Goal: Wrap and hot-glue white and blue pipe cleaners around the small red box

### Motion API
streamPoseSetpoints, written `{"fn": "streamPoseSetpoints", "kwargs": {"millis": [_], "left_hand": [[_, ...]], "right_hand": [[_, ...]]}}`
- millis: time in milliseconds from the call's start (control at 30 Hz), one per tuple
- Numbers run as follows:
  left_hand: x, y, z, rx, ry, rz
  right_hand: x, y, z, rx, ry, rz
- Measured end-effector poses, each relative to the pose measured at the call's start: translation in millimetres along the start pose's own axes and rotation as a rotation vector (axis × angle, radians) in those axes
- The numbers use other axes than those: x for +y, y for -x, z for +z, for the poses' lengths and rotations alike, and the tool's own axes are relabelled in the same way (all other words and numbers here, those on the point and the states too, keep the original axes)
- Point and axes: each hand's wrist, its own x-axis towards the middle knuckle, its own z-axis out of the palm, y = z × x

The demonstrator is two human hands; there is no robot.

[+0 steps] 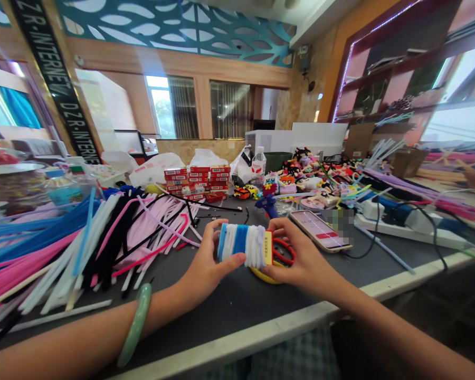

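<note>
Both hands hold a small box wrapped in white and blue pipe cleaners (241, 245) above the dark tabletop. Its yellow printed end (268, 247) stays uncovered at the right. My left hand (211, 258) grips the left end, its thumb lying across the wrapped front. My right hand (295, 253) pinches the yellow end between thumb and fingers. Just behind the right fingers lie a red loop (287, 253) and a yellow ring-shaped piece (267, 277), both partly hidden. A blue glue gun (266, 205) sits on the table beyond the box.
Bundles of pipe cleaners (114, 227) in several colours spread over the left side. Small red boxes (196, 182) are stacked at the back, near a plastic bottle (258, 163). Finished pipe-cleaner figures (301, 179) crowd the back right. A phone (320, 230) and a power strip (411, 224) with cables lie rightward.
</note>
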Motion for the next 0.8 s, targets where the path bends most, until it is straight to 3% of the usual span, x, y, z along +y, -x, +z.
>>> {"fn": "streamPoseSetpoints", "kwargs": {"millis": [200, 533, 800], "left_hand": [[-5, 2, -1.9, -0.08, -0.143, 0.056], [-10, -2, -4.9, 0.021, -0.551, 0.284], [-11, 0, -5.4, 0.068, -0.719, 0.396]], "right_hand": [[2, 0, 2, 0.082, 0.077, -0.044], [-1, 3, 3, 0.172, 0.4, -0.184], [-5, 6, 8, 0.153, 0.42, -0.232]]}}
